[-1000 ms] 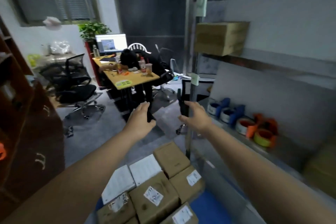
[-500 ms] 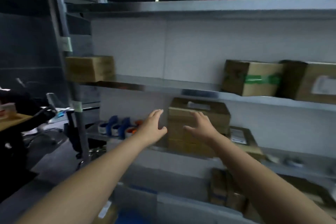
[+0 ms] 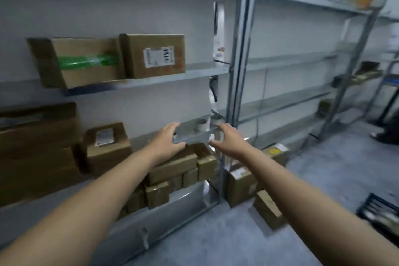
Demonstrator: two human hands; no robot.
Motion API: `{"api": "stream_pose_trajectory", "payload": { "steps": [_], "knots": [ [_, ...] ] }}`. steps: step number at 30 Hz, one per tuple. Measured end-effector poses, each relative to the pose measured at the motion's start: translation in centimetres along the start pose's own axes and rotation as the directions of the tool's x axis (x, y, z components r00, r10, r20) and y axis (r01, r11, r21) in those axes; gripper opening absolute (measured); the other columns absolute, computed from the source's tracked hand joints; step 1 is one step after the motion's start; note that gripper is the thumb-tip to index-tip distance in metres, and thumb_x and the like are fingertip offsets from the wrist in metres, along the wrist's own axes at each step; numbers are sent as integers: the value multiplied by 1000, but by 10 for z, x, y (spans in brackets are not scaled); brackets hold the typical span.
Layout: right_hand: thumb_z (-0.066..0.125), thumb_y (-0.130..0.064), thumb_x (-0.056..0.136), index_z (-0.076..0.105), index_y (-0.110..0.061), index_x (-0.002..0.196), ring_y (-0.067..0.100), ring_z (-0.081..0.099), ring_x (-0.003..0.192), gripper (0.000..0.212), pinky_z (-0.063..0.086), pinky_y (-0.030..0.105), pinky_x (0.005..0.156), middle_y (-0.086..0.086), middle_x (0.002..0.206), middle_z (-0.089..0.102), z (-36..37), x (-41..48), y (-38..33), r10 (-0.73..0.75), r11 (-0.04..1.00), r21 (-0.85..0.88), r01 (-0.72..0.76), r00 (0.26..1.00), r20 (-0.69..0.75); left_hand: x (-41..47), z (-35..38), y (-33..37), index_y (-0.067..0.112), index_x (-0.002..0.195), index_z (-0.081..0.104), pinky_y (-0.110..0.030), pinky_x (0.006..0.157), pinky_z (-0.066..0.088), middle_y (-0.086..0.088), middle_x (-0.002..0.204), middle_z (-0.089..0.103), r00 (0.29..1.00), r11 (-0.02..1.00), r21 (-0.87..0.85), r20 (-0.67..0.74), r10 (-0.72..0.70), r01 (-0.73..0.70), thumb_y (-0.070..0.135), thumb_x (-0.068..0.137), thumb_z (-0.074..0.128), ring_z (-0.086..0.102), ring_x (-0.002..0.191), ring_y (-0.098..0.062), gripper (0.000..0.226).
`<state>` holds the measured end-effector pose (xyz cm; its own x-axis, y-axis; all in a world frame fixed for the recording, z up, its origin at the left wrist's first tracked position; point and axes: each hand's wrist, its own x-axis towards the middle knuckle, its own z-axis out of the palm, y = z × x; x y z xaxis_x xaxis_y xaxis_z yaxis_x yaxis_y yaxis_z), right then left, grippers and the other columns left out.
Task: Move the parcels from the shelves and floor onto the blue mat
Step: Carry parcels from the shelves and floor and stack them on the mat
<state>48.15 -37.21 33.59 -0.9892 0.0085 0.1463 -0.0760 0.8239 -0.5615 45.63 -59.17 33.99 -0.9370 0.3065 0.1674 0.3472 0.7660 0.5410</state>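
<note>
Hands apart (fingers relaxed) before shelf edge, parcels below

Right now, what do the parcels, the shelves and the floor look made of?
Parcels: brown cardboard, matte, going by the colour, tape and paper labels. Shelves: grey metal, likely painted or galvanised steel, given the dull sheen and thin folded edges. Floor: mottled grey, probably bare concrete.

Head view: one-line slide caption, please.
Left hand and right hand, both empty, reach toward cardboard parcels stacked on a metal shelf; loose parcels sit on the floor.
</note>
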Motion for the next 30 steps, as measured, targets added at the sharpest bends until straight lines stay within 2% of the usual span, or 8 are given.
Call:
{"api": "stream_pose_trajectory", "payload": {
  "steps": [6, 9, 12, 16, 22, 25, 30],
  "knots": [
    [65, -38, 89, 36, -13, 148, 24, 34, 140, 71, 30, 36, 114, 7, 151, 39, -69, -35, 132, 264, 964, 8, -265, 955, -135, 77, 93, 103, 11, 150, 31, -30, 114, 24, -8, 156, 30, 961, 973, -66, 153, 231, -223, 27, 90, 65, 29, 143, -22, 71],
    [65, -37, 89, 36, -13, 148, 24, 34, 140, 70, 31, 35, 113, 7, 152, 38, -89, -52, 189, 389, 920, 20, -392, 903, -181, 109, 144, 143, 11, 150, 30, -32, 117, 25, -6, 156, 31, 916, 947, -106, 240, 322, -305, 28, 90, 65, 30, 143, -21, 71],
    [65, -38, 89, 36, -14, 148, 22, 34, 141, 70, 29, 34, 114, 6, 153, 38, -102, -61, 240, 486, 870, 27, -492, 845, -223, 142, 195, 172, 15, 149, 30, -30, 111, 29, -3, 154, 34, 865, 914, -160, 299, 404, -372, 29, 90, 65, 34, 141, -21, 70],
    [65, -39, 90, 33, -14, 150, 22, 32, 143, 72, 29, 36, 115, 4, 155, 35, -123, -54, 299, 603, 790, 69, -609, 753, -262, 192, 252, 206, 16, 151, 27, -33, 112, 29, -4, 155, 32, 808, 883, -218, 357, 469, -416, 28, 90, 64, 33, 141, -21, 72],
    [64, -41, 90, 34, -14, 149, 21, 33, 142, 72, 31, 37, 114, 3, 154, 36, -154, -16, 367, 710, 689, 112, -716, 637, -300, 280, 317, 253, 13, 148, 33, -33, 114, 30, -5, 152, 36, 719, 841, -278, 436, 541, -465, 27, 89, 64, 35, 139, -20, 69],
    [63, -42, 90, 34, -14, 149, 22, 30, 142, 72, 30, 39, 115, 4, 154, 36, -165, 4, 399, 737, 658, 133, -741, 598, -315, 320, 353, 275, 14, 151, 27, -39, 117, 29, -4, 156, 30, 658, 819, -279, 492, 571, -502, 30, 88, 63, 30, 143, -20, 74],
    [65, -38, 88, 37, -12, 148, 22, 34, 140, 71, 30, 37, 113, 6, 151, 39, -170, 21, 453, 781, 611, 183, -771, 548, -299, 360, 416, 308, 16, 151, 26, -38, 116, 28, -3, 158, 29, 605, 813, -305, 550, 576, -496, 32, 88, 64, 27, 144, -21, 76]
  ]
}}
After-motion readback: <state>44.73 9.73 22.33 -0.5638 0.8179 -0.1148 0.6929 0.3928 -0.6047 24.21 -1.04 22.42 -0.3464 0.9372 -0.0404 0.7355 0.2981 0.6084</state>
